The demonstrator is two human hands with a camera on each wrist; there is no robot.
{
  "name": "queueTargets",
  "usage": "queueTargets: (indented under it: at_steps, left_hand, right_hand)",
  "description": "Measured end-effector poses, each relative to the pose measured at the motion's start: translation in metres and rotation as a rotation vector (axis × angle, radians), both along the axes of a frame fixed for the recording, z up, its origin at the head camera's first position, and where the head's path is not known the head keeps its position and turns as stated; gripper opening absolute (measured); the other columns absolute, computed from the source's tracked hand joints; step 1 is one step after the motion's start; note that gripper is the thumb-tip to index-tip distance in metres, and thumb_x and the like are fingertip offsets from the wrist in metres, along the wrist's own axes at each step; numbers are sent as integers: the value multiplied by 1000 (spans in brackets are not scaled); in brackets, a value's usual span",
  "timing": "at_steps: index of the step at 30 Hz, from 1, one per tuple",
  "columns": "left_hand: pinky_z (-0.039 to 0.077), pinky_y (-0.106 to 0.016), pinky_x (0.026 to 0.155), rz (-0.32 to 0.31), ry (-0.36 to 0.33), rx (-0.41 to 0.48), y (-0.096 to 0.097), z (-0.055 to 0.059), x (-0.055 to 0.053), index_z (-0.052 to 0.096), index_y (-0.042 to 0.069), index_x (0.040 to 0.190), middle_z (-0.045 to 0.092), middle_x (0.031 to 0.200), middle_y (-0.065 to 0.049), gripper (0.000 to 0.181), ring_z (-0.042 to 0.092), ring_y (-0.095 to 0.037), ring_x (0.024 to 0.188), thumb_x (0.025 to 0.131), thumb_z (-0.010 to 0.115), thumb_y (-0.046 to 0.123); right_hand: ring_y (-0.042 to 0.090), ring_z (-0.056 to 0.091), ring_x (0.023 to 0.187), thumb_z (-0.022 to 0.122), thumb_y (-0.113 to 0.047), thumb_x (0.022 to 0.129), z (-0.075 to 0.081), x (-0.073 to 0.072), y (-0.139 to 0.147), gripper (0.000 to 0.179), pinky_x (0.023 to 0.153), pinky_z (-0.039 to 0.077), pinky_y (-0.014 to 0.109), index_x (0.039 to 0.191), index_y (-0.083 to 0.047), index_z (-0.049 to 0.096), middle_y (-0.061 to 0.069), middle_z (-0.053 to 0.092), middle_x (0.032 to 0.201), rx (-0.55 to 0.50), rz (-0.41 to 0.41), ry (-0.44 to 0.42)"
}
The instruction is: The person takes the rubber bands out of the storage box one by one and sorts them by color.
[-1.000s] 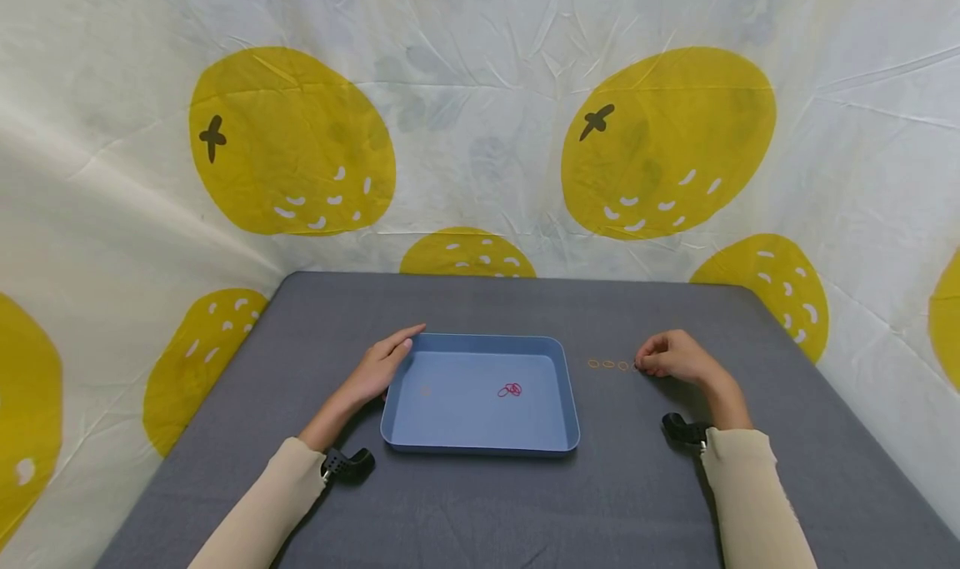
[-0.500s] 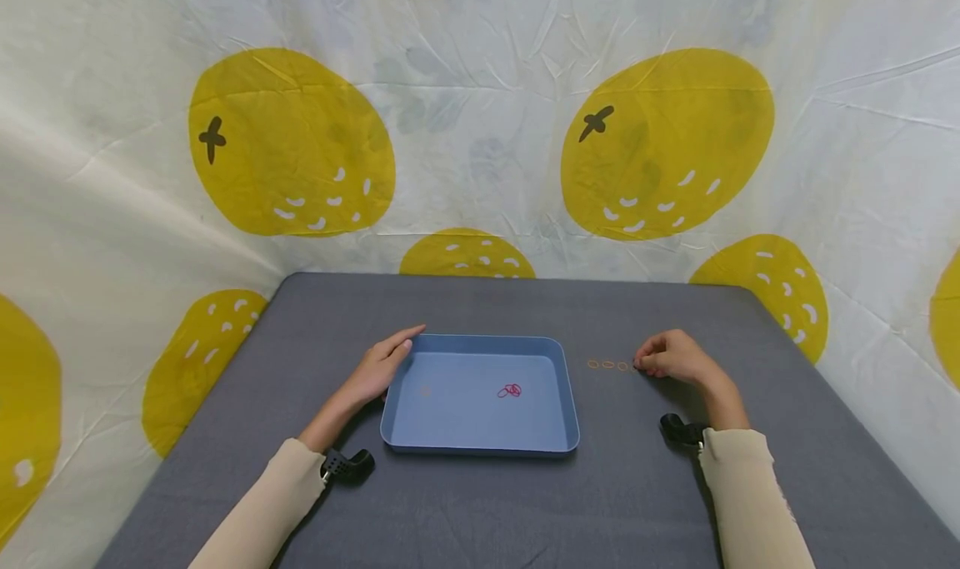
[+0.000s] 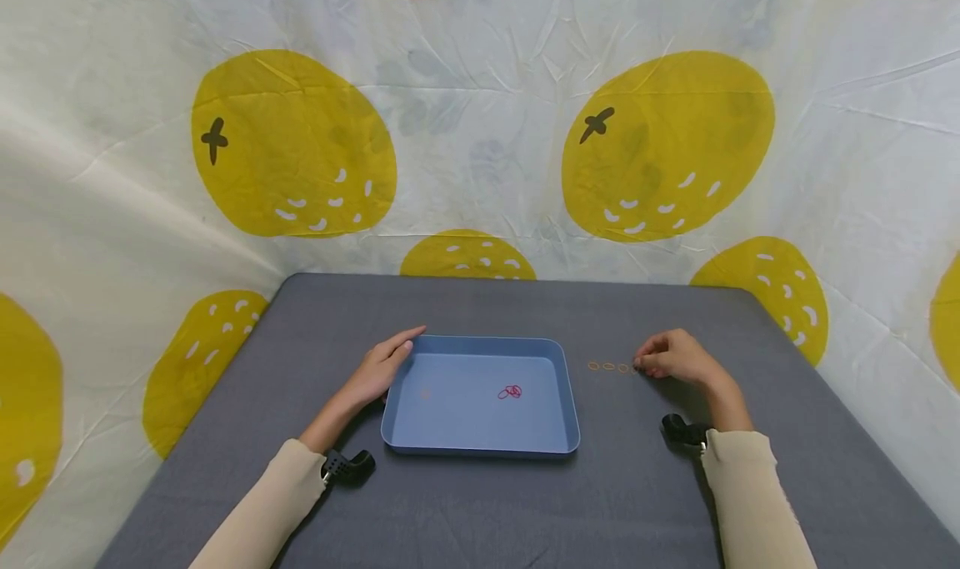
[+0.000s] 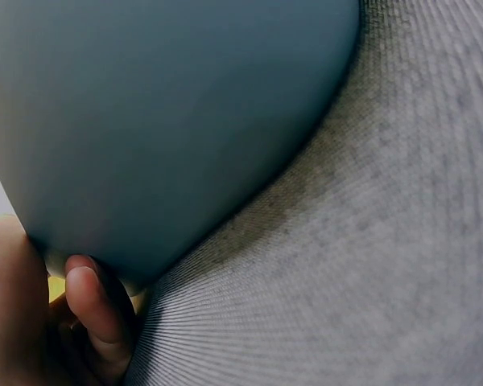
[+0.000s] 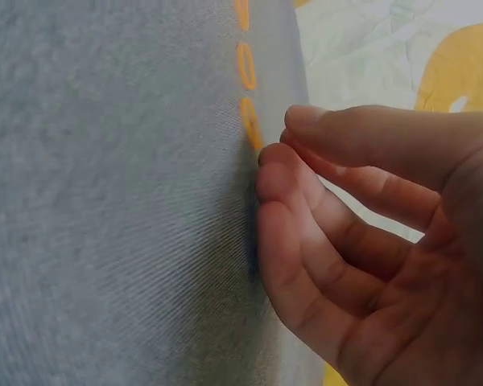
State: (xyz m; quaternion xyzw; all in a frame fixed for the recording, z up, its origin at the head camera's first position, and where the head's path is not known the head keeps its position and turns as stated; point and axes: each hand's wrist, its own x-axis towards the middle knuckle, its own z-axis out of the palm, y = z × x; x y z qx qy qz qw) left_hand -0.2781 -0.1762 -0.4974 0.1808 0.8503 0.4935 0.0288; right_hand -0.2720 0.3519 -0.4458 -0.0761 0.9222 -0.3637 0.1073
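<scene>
Row of orange rubber bands [image 3: 608,366] on the tabletop [image 3: 480,506], between the blue tray [image 3: 480,429] and the tabletop's right edge; red rubber bands [image 3: 511,392] lie bunched inside the tray. The right hand [image 3: 675,358] has its fingers bent, tips nearly gathered, at the end band [image 5: 252,129] nearest that edge; whether they grip it cannot be told. The left hand [image 3: 378,370] holds the tray on the side facing the tabletop's left edge. Handling is probably best with a light fingertip touch, parting the fingers before lifting lest the band drag against its neighbour. Partly hidden: the end band, by the fingertips; most left fingers, by the hand. Indistinct: a faint orange patch [image 3: 426,395] on the tray's floor
</scene>
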Motion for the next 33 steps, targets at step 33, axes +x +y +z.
queueTargets:
  at_steps: [33]
  left_hand:
    - [36,-60,116,2,2,-13,0,2,1,47,24,157,46,162,-10,45,44,-36,147,114,40,35]
  right_hand:
    - [21,66,76,72,-15,97,38,6,-34,25,69,54,31,111,6,75,18,75,95,5,92,116]
